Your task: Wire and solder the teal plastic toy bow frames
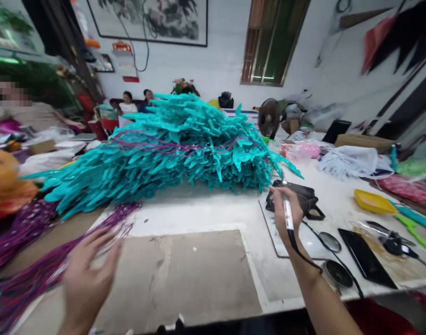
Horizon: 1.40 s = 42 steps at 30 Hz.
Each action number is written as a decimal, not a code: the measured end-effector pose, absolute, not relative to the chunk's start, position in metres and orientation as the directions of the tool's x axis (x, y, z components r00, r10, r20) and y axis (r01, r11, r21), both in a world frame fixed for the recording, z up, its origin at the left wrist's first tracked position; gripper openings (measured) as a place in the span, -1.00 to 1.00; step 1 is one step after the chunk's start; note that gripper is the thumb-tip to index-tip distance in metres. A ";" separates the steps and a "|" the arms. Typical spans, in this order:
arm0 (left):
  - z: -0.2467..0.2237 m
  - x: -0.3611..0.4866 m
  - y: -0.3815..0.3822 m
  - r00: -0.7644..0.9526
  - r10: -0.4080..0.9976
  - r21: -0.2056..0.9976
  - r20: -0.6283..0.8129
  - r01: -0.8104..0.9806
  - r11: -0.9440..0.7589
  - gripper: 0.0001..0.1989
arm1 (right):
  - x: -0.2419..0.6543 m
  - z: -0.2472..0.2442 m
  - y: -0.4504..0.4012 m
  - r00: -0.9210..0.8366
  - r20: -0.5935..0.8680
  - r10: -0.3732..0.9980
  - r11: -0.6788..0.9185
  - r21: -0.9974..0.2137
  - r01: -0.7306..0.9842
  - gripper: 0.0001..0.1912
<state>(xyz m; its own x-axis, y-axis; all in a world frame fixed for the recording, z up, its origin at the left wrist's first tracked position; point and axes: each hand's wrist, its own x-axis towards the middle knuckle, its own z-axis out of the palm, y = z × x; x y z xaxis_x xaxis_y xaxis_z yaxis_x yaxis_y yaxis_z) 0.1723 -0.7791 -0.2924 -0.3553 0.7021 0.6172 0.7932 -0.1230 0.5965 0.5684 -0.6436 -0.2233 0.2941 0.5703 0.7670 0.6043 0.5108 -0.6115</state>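
Observation:
My right hand point(296, 209) grips a soldering iron point(287, 215) with a white handle and black cord, its tip pointing up and away over a black stand point(305, 197). My left hand point(89, 272), somewhat blurred, hovers with fingers apart at the ends of a bundle of purple, red and blue wires point(34, 267). Whether its fingertips touch the wires I cannot tell. Beyond both hands lies a large heap of teal leaf-shaped plastic pieces point(199, 163), with thin purple wires running across it. A worn grey-brown board point(195, 274) covers the table between my hands.
At the right lie a black phone point(366, 258), a round tin point(338, 273), a yellow tray point(373, 201) and plastic bags point(352, 160). An orange bag point(6, 186) sits at the left. A fan point(269, 117) stands behind the heap. People point(24, 109) sit farther back.

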 end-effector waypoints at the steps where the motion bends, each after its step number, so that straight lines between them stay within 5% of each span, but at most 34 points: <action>1: -0.277 0.192 -0.757 -0.333 0.681 0.601 0.652 0.775 -0.195 -0.73 | 0.571 -0.214 -0.626 0.291 0.758 0.584 0.522 -0.625 0.580 -0.72; 5: -0.200 0.270 -0.640 -0.042 0.709 0.493 0.704 0.747 -0.445 -0.76 | 0.576 -0.168 -0.538 0.212 0.820 0.532 0.621 -0.547 0.562 -0.63; 10: -0.100 0.326 -0.498 0.142 0.669 0.379 0.730 0.730 -0.569 -0.48 | 0.578 -0.101 -0.426 0.099 0.797 0.595 0.595 -0.520 0.612 -0.44; 16: -0.022 0.366 -0.392 0.303 0.851 0.392 0.430 0.786 -0.478 0.16 | 0.585 -0.057 -0.342 -0.141 0.660 0.738 0.584 -0.520 0.624 -0.25; 20: -0.015 0.381 -0.358 0.328 0.906 0.496 0.266 0.760 -0.421 0.34 | 0.614 -0.050 -0.305 -0.214 0.587 0.781 0.572 -0.535 0.622 -0.25; 24: -0.020 0.385 -0.337 0.364 0.887 0.463 0.283 0.758 -0.459 0.29 | 0.649 -0.060 -0.281 -0.120 0.599 0.792 0.484 -0.495 0.722 -0.31; 32: -0.027 0.393 -0.330 0.357 0.875 0.232 0.328 0.867 -0.441 -0.13 | 0.659 -0.100 -0.247 -0.068 0.537 0.841 0.374 -0.487 0.789 -0.48; 42: -0.033 0.398 -0.340 0.297 0.840 0.088 0.455 0.923 -0.374 -0.46 | 0.627 -0.084 -0.245 -0.395 0.643 0.656 0.749 -0.493 0.442 -0.36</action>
